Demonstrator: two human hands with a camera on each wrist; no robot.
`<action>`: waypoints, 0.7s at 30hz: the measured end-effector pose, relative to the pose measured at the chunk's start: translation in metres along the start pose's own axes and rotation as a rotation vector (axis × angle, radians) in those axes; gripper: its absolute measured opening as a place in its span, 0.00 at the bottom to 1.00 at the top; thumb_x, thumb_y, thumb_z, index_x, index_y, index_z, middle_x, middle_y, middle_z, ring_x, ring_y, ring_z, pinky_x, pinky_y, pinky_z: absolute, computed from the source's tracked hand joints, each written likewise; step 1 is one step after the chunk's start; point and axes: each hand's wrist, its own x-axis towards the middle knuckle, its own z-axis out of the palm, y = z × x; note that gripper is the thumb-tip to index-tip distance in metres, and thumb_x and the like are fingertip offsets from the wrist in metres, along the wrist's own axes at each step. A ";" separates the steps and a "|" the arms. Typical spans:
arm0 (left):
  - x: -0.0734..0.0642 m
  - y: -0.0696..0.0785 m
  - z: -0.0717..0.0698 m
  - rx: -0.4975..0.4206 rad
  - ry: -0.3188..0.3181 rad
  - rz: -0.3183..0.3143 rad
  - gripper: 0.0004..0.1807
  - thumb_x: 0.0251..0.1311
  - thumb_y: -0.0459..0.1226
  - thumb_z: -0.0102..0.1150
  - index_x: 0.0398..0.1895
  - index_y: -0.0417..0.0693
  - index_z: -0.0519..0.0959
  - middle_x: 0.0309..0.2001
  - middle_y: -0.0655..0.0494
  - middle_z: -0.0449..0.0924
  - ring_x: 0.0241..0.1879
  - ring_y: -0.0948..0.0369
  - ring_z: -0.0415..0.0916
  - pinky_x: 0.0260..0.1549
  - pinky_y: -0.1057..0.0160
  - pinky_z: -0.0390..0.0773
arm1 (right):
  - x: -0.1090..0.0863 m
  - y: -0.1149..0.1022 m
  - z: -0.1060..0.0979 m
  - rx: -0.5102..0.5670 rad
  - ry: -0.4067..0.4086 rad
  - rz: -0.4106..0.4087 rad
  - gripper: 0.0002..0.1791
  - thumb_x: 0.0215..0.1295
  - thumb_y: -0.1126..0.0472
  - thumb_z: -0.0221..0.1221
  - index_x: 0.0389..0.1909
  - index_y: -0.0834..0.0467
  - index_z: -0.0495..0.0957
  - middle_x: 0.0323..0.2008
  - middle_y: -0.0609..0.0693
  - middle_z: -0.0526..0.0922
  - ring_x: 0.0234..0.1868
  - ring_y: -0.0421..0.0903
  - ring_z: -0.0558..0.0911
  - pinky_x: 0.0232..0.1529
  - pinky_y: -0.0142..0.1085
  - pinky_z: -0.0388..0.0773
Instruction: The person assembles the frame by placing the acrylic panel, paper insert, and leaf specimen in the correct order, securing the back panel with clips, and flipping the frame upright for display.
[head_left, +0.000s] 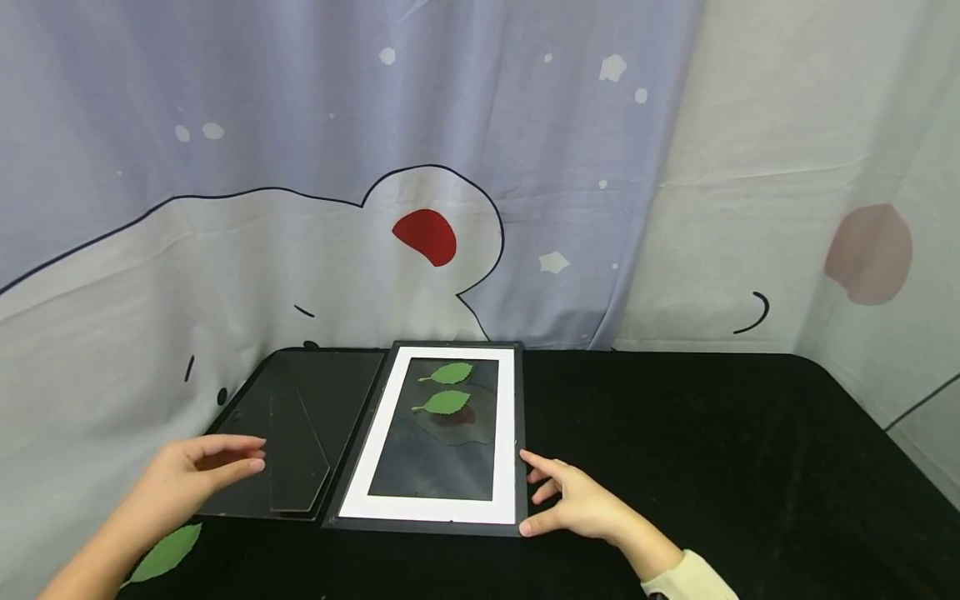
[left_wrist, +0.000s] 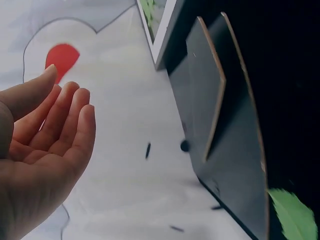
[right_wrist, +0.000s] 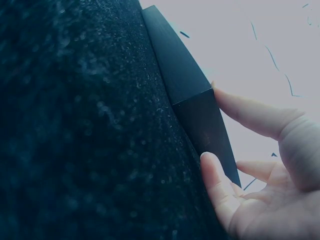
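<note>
A picture frame [head_left: 431,527] with a dark border and white mat lies at the middle of the black table. Two green leaves, the upper [head_left: 450,373] and the lower [head_left: 446,402], show within its glossy dark window. To its left lies the dark backing board [left_wrist: 235,145], with a fold-out stand [left_wrist: 205,75] on it. My left hand [head_left: 206,467] hovers near that board, fingers loosely bent and holding nothing. At the frame's near right corner, my right hand [head_left: 573,502] touches the edge with thumb and fingertips. Its fingers do not wrap round the border.
Another green leaf [head_left: 167,552] lies at the table's front left, partly behind the left forearm. Black cloth [head_left: 705,467] covers the table and stretches to the right. Behind it hangs a printed curtain [head_left: 300,108], whose pattern reflects in the frame's window.
</note>
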 end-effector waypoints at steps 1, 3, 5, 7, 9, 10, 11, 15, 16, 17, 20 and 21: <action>-0.003 -0.004 -0.003 -0.004 0.001 -0.023 0.25 0.61 0.48 0.62 0.55 0.41 0.79 0.48 0.50 0.84 0.38 0.78 0.77 0.36 0.69 0.78 | 0.000 0.000 0.000 0.002 0.000 0.001 0.52 0.45 0.60 0.75 0.71 0.63 0.59 0.52 0.58 0.72 0.45 0.47 0.77 0.41 0.36 0.75; -0.009 -0.012 -0.006 -0.009 0.010 -0.056 0.26 0.62 0.48 0.62 0.56 0.40 0.79 0.48 0.50 0.84 0.38 0.79 0.77 0.35 0.69 0.78 | 0.000 -0.001 0.000 0.004 0.002 0.004 0.52 0.45 0.60 0.75 0.71 0.63 0.59 0.52 0.58 0.72 0.45 0.47 0.77 0.41 0.36 0.75; -0.014 -0.019 -0.009 -0.009 0.024 -0.088 0.27 0.61 0.49 0.62 0.56 0.38 0.78 0.48 0.49 0.84 0.37 0.79 0.76 0.34 0.69 0.79 | 0.000 -0.001 -0.001 0.004 0.003 0.005 0.52 0.45 0.60 0.75 0.71 0.63 0.59 0.52 0.58 0.72 0.45 0.47 0.77 0.41 0.36 0.75; -0.020 -0.027 -0.012 -0.008 0.040 -0.113 0.29 0.61 0.50 0.61 0.57 0.37 0.77 0.49 0.48 0.83 0.36 0.79 0.76 0.34 0.70 0.78 | 0.000 -0.001 -0.001 0.004 0.002 0.004 0.52 0.45 0.61 0.75 0.71 0.63 0.59 0.52 0.58 0.72 0.45 0.47 0.77 0.41 0.36 0.75; -0.024 -0.034 -0.014 0.002 0.045 -0.148 0.32 0.61 0.53 0.61 0.58 0.36 0.76 0.50 0.47 0.83 0.35 0.80 0.75 0.34 0.69 0.79 | 0.000 -0.001 -0.002 0.003 0.003 0.004 0.52 0.45 0.61 0.75 0.71 0.64 0.59 0.52 0.58 0.72 0.45 0.46 0.77 0.41 0.36 0.75; -0.026 -0.039 -0.015 0.012 0.043 -0.166 0.34 0.61 0.54 0.60 0.59 0.36 0.75 0.50 0.46 0.82 0.35 0.81 0.75 0.33 0.69 0.79 | 0.000 -0.001 -0.002 0.003 0.003 0.004 0.51 0.45 0.61 0.75 0.71 0.64 0.59 0.52 0.58 0.72 0.45 0.47 0.77 0.41 0.36 0.75; -0.028 -0.044 -0.016 0.017 0.043 -0.185 0.35 0.61 0.55 0.60 0.60 0.35 0.75 0.51 0.45 0.82 0.34 0.81 0.75 0.34 0.68 0.79 | -0.001 -0.002 -0.002 0.005 0.003 0.005 0.51 0.45 0.61 0.75 0.71 0.64 0.59 0.52 0.58 0.72 0.45 0.47 0.77 0.41 0.36 0.75; -0.033 -0.069 -0.019 0.041 0.024 -0.257 0.39 0.60 0.56 0.60 0.63 0.33 0.71 0.51 0.43 0.82 0.35 0.78 0.76 0.37 0.62 0.81 | -0.001 -0.003 -0.001 0.007 0.001 0.012 0.51 0.45 0.60 0.75 0.71 0.63 0.59 0.52 0.58 0.72 0.45 0.47 0.77 0.42 0.36 0.75; -0.034 -0.076 -0.020 0.037 0.024 -0.272 0.40 0.60 0.55 0.60 0.63 0.32 0.70 0.50 0.43 0.82 0.35 0.76 0.76 0.38 0.60 0.80 | -0.001 -0.003 -0.001 0.006 0.001 0.011 0.51 0.45 0.60 0.75 0.71 0.63 0.59 0.52 0.58 0.72 0.45 0.47 0.77 0.42 0.36 0.75; -0.035 -0.083 -0.020 0.026 0.027 -0.288 0.40 0.61 0.54 0.60 0.64 0.30 0.69 0.49 0.43 0.82 0.34 0.75 0.76 0.39 0.59 0.80 | -0.001 -0.003 -0.001 0.006 0.002 0.010 0.51 0.45 0.61 0.75 0.71 0.63 0.59 0.52 0.58 0.72 0.45 0.47 0.77 0.42 0.36 0.75; -0.038 -0.105 -0.020 -0.039 0.035 -0.340 0.39 0.62 0.49 0.61 0.65 0.27 0.65 0.44 0.47 0.84 0.33 0.75 0.76 0.41 0.60 0.80 | -0.002 -0.003 -0.001 0.003 0.004 0.005 0.51 0.46 0.61 0.75 0.71 0.64 0.59 0.52 0.58 0.73 0.45 0.47 0.77 0.41 0.36 0.75; -0.039 -0.112 -0.021 -0.063 0.037 -0.361 0.39 0.63 0.48 0.61 0.65 0.26 0.64 0.44 0.49 0.84 0.31 0.77 0.74 0.41 0.61 0.80 | -0.002 -0.002 -0.001 0.004 0.005 0.004 0.51 0.46 0.62 0.75 0.71 0.64 0.59 0.52 0.58 0.73 0.45 0.47 0.77 0.41 0.36 0.75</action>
